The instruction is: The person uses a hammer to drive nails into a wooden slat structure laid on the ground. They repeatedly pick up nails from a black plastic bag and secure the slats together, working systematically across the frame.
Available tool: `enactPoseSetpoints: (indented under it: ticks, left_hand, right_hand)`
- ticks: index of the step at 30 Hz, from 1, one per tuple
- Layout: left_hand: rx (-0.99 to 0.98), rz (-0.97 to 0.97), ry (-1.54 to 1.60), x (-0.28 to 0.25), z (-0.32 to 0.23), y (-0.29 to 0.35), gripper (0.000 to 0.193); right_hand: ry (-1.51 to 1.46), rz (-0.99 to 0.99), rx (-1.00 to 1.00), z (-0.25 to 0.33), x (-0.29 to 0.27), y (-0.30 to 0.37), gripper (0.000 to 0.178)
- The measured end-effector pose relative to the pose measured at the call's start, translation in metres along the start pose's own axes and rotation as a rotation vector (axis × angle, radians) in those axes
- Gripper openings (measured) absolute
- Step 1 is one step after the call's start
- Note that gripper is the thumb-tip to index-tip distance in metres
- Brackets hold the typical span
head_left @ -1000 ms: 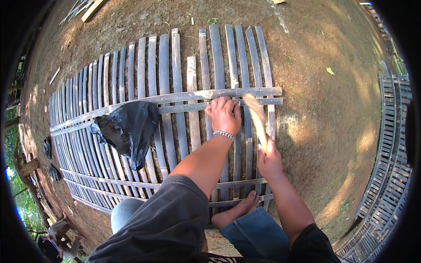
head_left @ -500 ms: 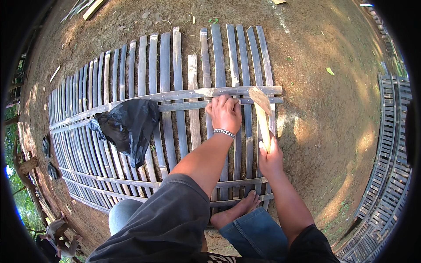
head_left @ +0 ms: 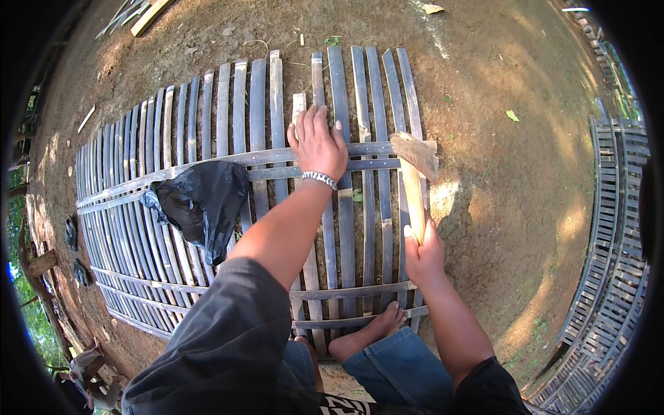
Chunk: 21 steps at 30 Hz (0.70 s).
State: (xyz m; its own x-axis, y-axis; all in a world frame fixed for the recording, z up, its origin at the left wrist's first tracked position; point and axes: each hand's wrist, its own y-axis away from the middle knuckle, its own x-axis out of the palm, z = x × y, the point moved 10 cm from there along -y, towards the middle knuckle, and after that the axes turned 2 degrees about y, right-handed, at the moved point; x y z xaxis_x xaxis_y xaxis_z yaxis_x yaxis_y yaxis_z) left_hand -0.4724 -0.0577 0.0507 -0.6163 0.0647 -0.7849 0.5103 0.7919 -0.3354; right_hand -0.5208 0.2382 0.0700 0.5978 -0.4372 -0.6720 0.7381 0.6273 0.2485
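A panel of dark and pale bamboo slats (head_left: 259, 104) lies on the ground, with paired cross strips (head_left: 373, 148) running over its middle. My left hand (head_left: 318, 142) lies flat, fingers stretched and thumb apart, over a shorter pale slat (head_left: 299, 101) just beyond the cross strips. Closed round the handle of a wooden mallet (head_left: 413, 197) is my right hand (head_left: 424, 254). The mallet's broad brown head is over the right ends of the cross strips. My bare foot (head_left: 387, 321) rests on the near strips.
A crumpled black plastic bag (head_left: 202, 206) sits on the panel's left half. Another slatted panel (head_left: 619, 228) lies at the far right. Loose wooden strips (head_left: 149, 17) are at the top left, and a pair of dark sandals (head_left: 76, 252) is on the left ground.
My left hand has moved left and away from me, from the cross strips onto the short slat, and its curled fingers have stretched out. My right hand keeps the mallet in nearly the same place.
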Motion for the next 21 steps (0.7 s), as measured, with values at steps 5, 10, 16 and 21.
enactPoseSetpoints:
  ticks: [5, 10, 16, 21]
  left_hand:
    - [0.023, 0.238, -0.174, 0.035, 0.006, 0.008, 0.053]
    - [0.013, 0.282, -0.193, 0.038, 0.007, 0.004, 0.052]
    - [0.007, 0.296, -0.184, 0.042, 0.006, 0.003, 0.050]
    - [0.000, 0.311, -0.213, 0.037, 0.009, 0.007, 0.049]
  right_hand:
    - [0.198, 0.068, 0.048, -0.014, 0.025, -0.008, 0.043]
    - [0.082, -0.107, -0.064, -0.011, 0.003, 0.000, 0.039]
    - [0.134, -0.038, -0.157, -0.005, 0.005, 0.011, 0.037]
    - [0.118, 0.029, 0.032, -0.013, 0.014, 0.008, 0.042]
